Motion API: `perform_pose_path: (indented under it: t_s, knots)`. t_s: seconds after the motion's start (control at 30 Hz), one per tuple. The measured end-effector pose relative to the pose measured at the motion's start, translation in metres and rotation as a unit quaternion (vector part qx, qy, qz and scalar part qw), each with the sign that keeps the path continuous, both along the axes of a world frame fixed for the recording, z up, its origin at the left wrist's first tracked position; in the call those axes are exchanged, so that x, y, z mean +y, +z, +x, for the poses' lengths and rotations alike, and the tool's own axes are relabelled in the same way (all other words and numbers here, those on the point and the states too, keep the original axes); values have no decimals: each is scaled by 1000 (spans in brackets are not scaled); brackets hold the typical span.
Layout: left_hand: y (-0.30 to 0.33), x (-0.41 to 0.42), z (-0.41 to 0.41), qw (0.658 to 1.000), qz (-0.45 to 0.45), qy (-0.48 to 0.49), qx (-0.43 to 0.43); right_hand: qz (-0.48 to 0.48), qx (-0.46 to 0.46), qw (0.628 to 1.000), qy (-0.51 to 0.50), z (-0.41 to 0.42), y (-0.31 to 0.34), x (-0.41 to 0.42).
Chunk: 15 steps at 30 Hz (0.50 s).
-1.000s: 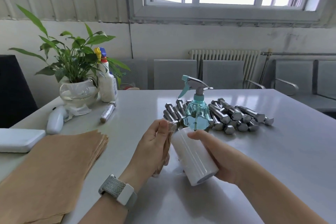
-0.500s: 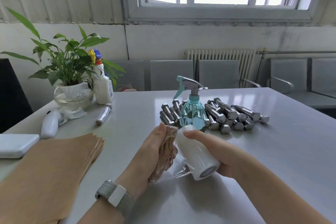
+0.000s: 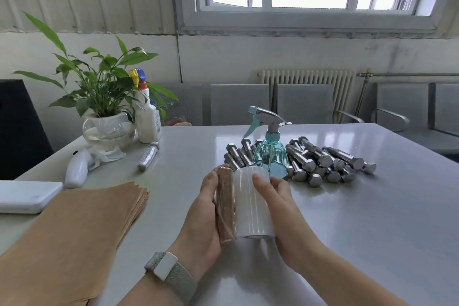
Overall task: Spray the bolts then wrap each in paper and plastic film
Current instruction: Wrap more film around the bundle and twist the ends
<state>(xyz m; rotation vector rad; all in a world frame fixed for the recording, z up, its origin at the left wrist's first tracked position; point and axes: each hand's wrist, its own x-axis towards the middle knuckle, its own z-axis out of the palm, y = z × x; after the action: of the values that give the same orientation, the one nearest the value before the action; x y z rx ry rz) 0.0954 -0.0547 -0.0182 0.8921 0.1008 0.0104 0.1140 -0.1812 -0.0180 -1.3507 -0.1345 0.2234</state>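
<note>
Item: paper-wrapped bolt (image 3: 225, 205), upright, gripped in my left hand (image 3: 202, 216), touching the film roll (image 3: 252, 204) clasped by my right hand (image 3: 282, 208), near table centre. Beyond: spray bottle (image 3: 269, 154), loose bolts (image 3: 323, 161). Left: paper stack (image 3: 74, 238).

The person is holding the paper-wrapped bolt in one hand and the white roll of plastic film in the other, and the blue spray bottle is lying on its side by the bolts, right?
Not quite. The head view shows the blue spray bottle standing upright in front of the pile of bolts, not lying down. The rest holds: the left hand grips the paper-wrapped bolt and the right hand holds the roll of plastic film.
</note>
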Motion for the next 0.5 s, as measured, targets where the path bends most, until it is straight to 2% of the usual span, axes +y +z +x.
perform_pose_path:
  t_s: [0.17, 0.23, 0.33, 0.4, 0.43, 0.5]
  knots:
    - [-2, 0, 0, 999, -8, 38, -35, -17, -61, 998, -3, -1, -1, 1]
    - [0, 3, 0, 997, 18, 61, -49, -24, -72, 997, 4, 0, -1, -1]
    - [-3, 9, 1, 978, 149, 122, -82, -30, -56, 998, -1, 1, -6, -2]
    - [-6, 11, 2, 941, 259, 179, -123, -19, -41, 999, 5, -2, -8, 0]
    - [-7, 11, 2, 924, 294, 201, -138, -10, -37, 999, 6, -4, -10, 1]
    - [-7, 9, 0, 917, 300, 217, -151, -3, -51, 999, -2, -6, -12, 3]
